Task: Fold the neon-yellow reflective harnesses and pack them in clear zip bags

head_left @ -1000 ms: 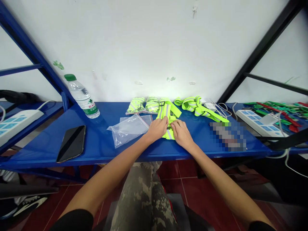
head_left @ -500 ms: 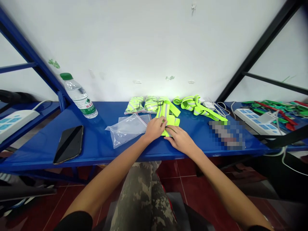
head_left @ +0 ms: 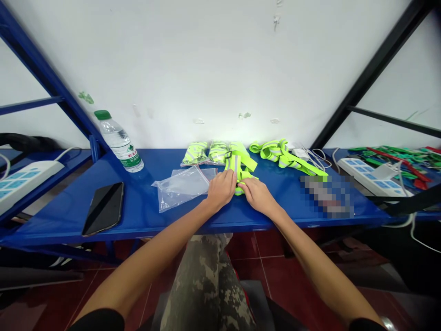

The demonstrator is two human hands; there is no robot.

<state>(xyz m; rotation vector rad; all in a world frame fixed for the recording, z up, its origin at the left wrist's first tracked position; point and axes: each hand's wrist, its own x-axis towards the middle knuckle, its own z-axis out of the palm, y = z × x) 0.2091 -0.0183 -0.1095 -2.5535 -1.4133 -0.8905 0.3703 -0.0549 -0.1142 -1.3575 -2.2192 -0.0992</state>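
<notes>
A neon yellow reflective vest (head_left: 240, 161) with grey stripes and a black buckle lies folded on the blue metal shelf (head_left: 144, 216). Both hands grip its lower folds: my left hand (head_left: 222, 189) from the left and my right hand (head_left: 258, 196) from the right, their fingers meeting on the fabric. A clear zip bag (head_left: 182, 187) lies just left of my left hand. Behind it are two bagged neon vests (head_left: 195, 153) (head_left: 218, 152). A loose neon vest (head_left: 279, 154) lies to the right, past my right hand.
A water bottle (head_left: 120, 146) and a black phone (head_left: 103, 209) stand left on the shelf. White cables and a charger (head_left: 300, 153) lie back right, beside a pixelated patch (head_left: 327, 196). Power strips (head_left: 368, 178) (head_left: 25, 184) and green straps (head_left: 396, 158) sit on side shelves. A white wall rises behind.
The vest's lower part is folded more compactly, and less of it shows below my hands. My hands have drawn closer together over it.
</notes>
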